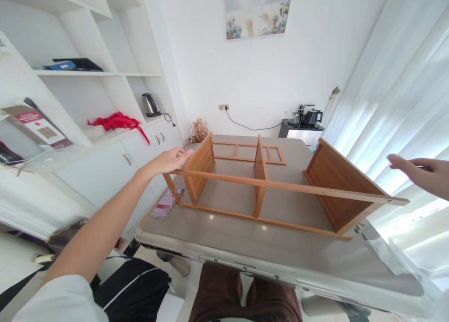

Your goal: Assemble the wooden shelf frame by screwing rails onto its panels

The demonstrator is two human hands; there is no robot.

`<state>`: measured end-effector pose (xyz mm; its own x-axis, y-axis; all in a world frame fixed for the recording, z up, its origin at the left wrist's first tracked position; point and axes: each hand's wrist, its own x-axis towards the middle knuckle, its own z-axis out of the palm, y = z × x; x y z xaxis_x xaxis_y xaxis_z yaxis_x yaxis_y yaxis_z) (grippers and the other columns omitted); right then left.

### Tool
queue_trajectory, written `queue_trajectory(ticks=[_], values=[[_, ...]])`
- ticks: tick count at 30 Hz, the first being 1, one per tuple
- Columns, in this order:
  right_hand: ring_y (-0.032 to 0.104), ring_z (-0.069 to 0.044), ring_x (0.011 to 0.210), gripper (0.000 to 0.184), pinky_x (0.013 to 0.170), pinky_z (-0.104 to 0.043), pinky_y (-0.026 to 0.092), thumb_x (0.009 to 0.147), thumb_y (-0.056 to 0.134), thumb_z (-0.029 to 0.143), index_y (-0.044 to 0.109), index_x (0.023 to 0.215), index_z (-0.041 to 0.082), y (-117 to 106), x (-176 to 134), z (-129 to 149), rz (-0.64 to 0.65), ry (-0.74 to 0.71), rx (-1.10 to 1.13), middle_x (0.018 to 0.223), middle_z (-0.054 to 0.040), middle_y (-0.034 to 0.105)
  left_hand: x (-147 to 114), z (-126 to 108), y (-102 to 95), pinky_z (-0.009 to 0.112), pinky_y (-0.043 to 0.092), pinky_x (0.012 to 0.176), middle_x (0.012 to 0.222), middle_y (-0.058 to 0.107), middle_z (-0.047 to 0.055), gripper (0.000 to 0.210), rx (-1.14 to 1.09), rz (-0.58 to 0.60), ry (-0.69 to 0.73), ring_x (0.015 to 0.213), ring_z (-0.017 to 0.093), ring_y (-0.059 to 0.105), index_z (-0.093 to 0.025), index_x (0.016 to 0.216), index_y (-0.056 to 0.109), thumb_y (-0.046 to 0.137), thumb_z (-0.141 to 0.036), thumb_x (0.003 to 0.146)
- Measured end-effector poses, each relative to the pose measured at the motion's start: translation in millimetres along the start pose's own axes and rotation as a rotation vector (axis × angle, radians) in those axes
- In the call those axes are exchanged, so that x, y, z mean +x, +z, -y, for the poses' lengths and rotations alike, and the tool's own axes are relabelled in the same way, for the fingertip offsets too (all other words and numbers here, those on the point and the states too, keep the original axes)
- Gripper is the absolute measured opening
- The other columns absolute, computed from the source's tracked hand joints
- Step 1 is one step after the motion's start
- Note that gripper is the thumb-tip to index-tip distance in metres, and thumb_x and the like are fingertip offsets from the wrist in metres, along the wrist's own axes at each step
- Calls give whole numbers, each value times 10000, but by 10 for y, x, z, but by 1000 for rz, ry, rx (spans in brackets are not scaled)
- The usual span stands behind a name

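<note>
A wooden shelf frame (261, 177) lies on its side on the grey table (224, 233), with several brown boards set between its long rails. At its left end is my left hand (170, 161), fingers stretched out over the corner by the end board; whether they touch it I cannot tell. Off to the right, beyond the rail's end, my right hand (423, 172) hovers with curled fingers around a small dark item, mostly hidden. Behind the shelf frame lies a flat, ladder-like wooden frame (249, 153).
Small metal parts (358, 228) and a clear plastic bag (389, 256) lie at the table's right. A printed leaflet (163, 206) is at the left. White shelving (115, 74) stands left, a curtain (403, 93) right. Kitchen appliances (308, 116) sit on a black-topped cabinet behind.
</note>
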<state>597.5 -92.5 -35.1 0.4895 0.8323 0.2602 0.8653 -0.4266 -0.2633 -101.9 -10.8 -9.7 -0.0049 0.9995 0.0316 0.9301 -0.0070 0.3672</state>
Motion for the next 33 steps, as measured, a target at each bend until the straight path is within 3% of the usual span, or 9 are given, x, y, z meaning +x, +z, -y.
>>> queue_trajectory(ticks=[3, 7, 12, 17, 24, 33], values=[[604, -354, 989, 994, 751, -451, 346, 748, 439, 935, 712, 1148, 67, 13, 17, 495, 139, 23, 25, 1159, -291, 659, 154, -56, 106, 371, 497, 918, 1199, 737, 111, 809, 67, 61, -1, 1099, 313, 685, -215, 1240, 629, 373, -850, 808], [603, -313, 912, 896, 741, -445, 322, 699, 584, 875, 730, 1057, 66, 145, -28, 792, 222, 2, 59, 997, -252, 686, 225, -74, 228, 332, 489, 845, 1140, 748, 120, 654, 98, 108, 28, 1008, 299, 702, -188, 1065, 694, 507, -749, 783], [570, -247, 779, 657, 718, -421, 308, 731, 705, 709, 732, 919, 80, 256, -33, 764, 188, -18, 62, 849, -187, 674, 177, -56, 288, 336, 473, 719, 789, 750, 81, 503, 106, 85, -17, 734, 266, 705, -193, 926, 681, 457, -633, 832], [545, -190, 678, 464, 686, -384, 287, 852, 675, 508, 723, 707, 69, 345, -46, 732, 307, 12, 14, 739, -156, 651, 154, -70, 285, 326, 465, 663, 610, 682, 44, 381, 88, 119, -25, 550, 228, 663, -189, 842, 662, 504, -534, 816], [496, -170, 598, 439, 682, -374, 299, 862, 650, 486, 724, 671, 98, 334, -203, 672, 247, -40, 14, 662, -117, 627, -37, -38, 303, 324, 453, 687, 550, 643, 42, 309, 77, 30, 10, 625, 248, 676, -209, 713, 629, 466, -441, 839], [476, -230, 544, 398, 636, -376, 308, 865, 574, 565, 692, 733, 209, 175, -844, 464, 72, -1, 21, 607, -105, 616, -692, 61, 391, 317, 389, 667, 751, 693, 75, 414, 109, -192, 11, 797, 290, 652, -230, 832, 687, 385, -500, 915]])
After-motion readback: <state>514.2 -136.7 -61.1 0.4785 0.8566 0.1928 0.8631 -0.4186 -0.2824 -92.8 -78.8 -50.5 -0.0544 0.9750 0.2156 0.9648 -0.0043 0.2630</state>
